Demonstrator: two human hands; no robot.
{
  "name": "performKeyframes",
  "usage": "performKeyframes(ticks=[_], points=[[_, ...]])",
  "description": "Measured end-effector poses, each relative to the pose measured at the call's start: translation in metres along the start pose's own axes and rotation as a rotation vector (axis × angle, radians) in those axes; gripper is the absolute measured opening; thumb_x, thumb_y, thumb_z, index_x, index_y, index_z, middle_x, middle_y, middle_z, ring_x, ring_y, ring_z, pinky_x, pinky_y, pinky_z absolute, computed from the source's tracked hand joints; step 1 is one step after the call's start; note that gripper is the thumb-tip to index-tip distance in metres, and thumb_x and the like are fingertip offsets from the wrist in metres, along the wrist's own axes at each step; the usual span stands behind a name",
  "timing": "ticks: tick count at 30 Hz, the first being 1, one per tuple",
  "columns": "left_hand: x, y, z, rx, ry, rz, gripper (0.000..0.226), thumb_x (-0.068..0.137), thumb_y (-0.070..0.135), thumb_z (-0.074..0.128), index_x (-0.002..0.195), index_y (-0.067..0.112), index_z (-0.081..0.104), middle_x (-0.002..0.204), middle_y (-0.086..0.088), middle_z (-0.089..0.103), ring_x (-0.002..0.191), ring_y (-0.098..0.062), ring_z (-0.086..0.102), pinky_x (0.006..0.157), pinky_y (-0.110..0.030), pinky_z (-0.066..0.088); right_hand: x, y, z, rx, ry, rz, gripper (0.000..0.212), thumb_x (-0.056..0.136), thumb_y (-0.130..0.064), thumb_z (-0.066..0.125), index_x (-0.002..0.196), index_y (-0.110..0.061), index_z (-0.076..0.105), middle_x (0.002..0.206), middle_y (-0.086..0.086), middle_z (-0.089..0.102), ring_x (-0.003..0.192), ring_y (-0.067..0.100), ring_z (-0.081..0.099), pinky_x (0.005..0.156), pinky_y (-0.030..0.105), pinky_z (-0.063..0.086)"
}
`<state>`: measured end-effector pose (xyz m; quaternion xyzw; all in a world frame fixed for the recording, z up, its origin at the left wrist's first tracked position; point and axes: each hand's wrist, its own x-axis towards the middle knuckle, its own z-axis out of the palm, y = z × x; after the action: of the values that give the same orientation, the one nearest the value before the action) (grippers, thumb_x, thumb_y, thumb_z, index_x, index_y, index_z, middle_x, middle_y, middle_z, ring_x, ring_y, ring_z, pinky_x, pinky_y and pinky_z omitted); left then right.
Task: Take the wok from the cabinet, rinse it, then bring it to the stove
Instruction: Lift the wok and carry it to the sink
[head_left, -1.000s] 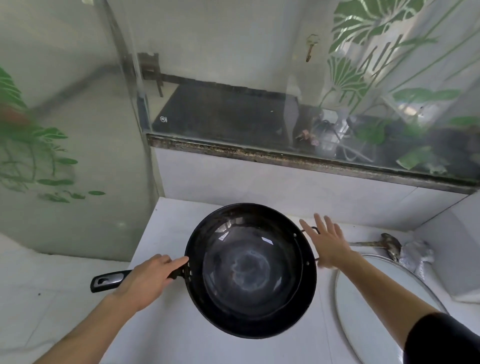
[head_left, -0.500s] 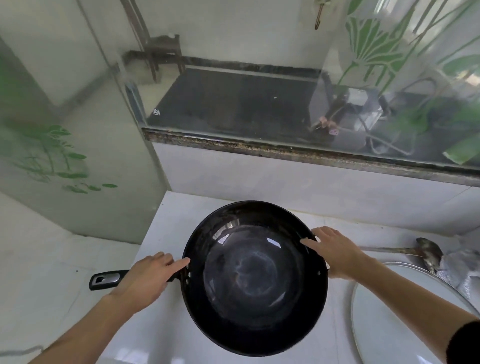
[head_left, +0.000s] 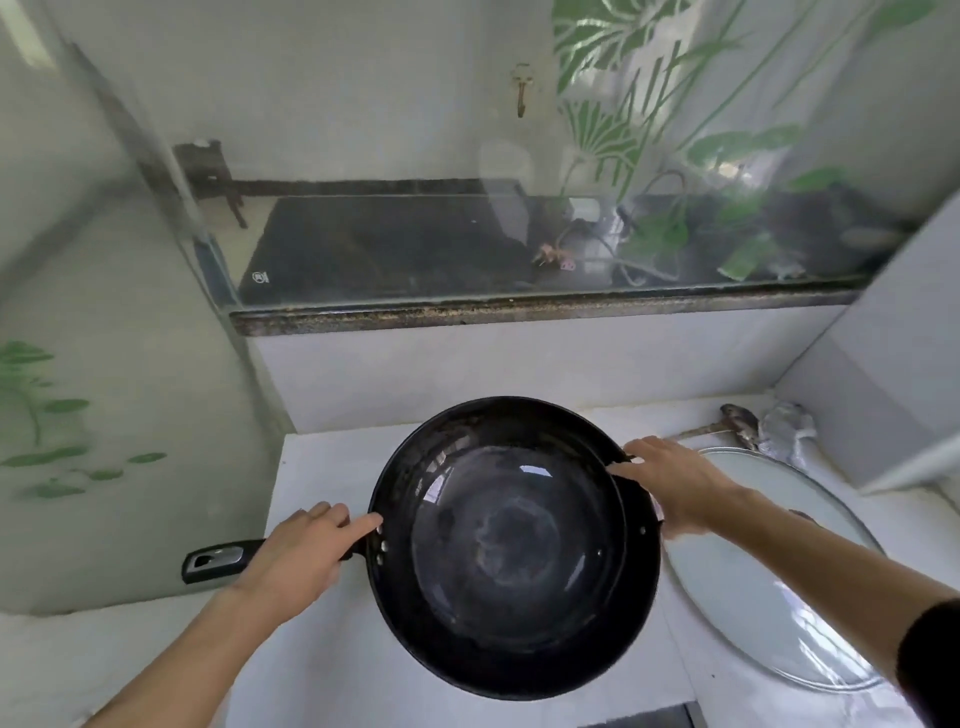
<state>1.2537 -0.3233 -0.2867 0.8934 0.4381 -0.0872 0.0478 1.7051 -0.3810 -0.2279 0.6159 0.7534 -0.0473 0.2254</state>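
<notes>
A black wok (head_left: 511, 545) with a wet, shiny inside is held level over a white counter (head_left: 322, 457). My left hand (head_left: 301, 551) grips its long black handle (head_left: 215, 560) close to the bowl, the forefinger reaching the rim. My right hand (head_left: 675, 486) is curled over the small side handle on the wok's right rim. No stove burner shows in this view.
A round glass lid (head_left: 769, 587) lies on the counter to the right of the wok. Behind it rest a metal ladle (head_left: 727, 423) and crumpled foil (head_left: 787, 426). A glass pane with green leaf patterns (head_left: 623, 130) rises behind a tiled ledge (head_left: 519, 312).
My right hand, open beside the wok a second ago, has closed onto the side handle. The left hand's grip on the long handle is unchanged.
</notes>
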Motion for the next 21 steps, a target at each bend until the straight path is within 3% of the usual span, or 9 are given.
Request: performKeyframes(ticks=[3, 8, 12, 14, 17, 21], points=[[0.007, -0.008, -0.017, -0.080, 0.081, 0.107, 0.070, 0.082, 0.009, 0.053, 0.137, 0.048, 0.033, 0.105, 0.011, 0.053, 0.097, -0.016, 0.049, 0.076, -0.028, 0.042, -0.058, -0.030, -0.008, 0.052, -0.014, 0.157, 0.091, 0.062, -0.040, 0.082, 0.141, -0.042, 0.037, 0.134, -0.001, 0.046, 0.124, 0.021, 0.043, 0.097, 0.034, 0.043], [0.020, 0.012, -0.039, -0.100, 0.153, 0.320, 0.068, 0.086, 0.011, 0.053, 0.137, 0.050, 0.033, 0.104, 0.012, 0.051, 0.101, -0.014, 0.047, 0.075, -0.026, 0.037, -0.162, -0.075, -0.007, 0.140, -0.061, 0.397, 0.094, 0.060, -0.039, 0.083, 0.142, -0.044, 0.036, 0.133, -0.005, 0.046, 0.124, 0.018, 0.042, 0.092, 0.034, 0.048], [0.027, 0.054, -0.051, -0.097, 0.130, 0.509, 0.068, 0.085, 0.011, 0.054, 0.136, 0.052, 0.032, 0.099, 0.013, 0.050, 0.097, -0.013, 0.048, 0.076, -0.028, 0.044, -0.245, -0.104, 0.005, 0.163, -0.100, 0.560, 0.097, 0.059, -0.039, 0.085, 0.143, -0.040, 0.037, 0.133, -0.005, 0.046, 0.121, 0.017, 0.043, 0.091, 0.026, 0.044], [0.026, 0.080, -0.054, -0.088, 0.120, 0.600, 0.070, 0.084, 0.011, 0.055, 0.136, 0.051, 0.033, 0.098, 0.013, 0.051, 0.096, -0.013, 0.049, 0.073, -0.028, 0.046, -0.283, -0.116, 0.013, 0.181, -0.120, 0.633, 0.098, 0.057, -0.040, 0.085, 0.143, -0.039, 0.038, 0.132, -0.004, 0.047, 0.120, 0.019, 0.045, 0.095, 0.032, 0.045], [0.019, 0.122, -0.056, -0.063, 0.119, 0.723, 0.069, 0.085, 0.012, 0.054, 0.138, 0.050, 0.031, 0.103, 0.012, 0.052, 0.097, -0.013, 0.049, 0.071, -0.028, 0.043, -0.338, -0.133, 0.031, 0.199, -0.133, 0.735, 0.099, 0.052, -0.045, 0.080, 0.141, -0.041, 0.038, 0.127, -0.003, 0.050, 0.118, 0.021, 0.047, 0.098, 0.037, 0.046], [0.000, 0.176, -0.057, -0.043, 0.120, 0.815, 0.067, 0.087, 0.011, 0.052, 0.138, 0.049, 0.031, 0.104, 0.012, 0.051, 0.095, -0.012, 0.048, 0.068, -0.024, 0.036, -0.406, -0.164, 0.055, 0.245, -0.156, 0.852, 0.095, 0.052, -0.045, 0.076, 0.139, -0.046, 0.038, 0.125, -0.008, 0.049, 0.115, 0.018, 0.047, 0.088, 0.032, 0.050]])
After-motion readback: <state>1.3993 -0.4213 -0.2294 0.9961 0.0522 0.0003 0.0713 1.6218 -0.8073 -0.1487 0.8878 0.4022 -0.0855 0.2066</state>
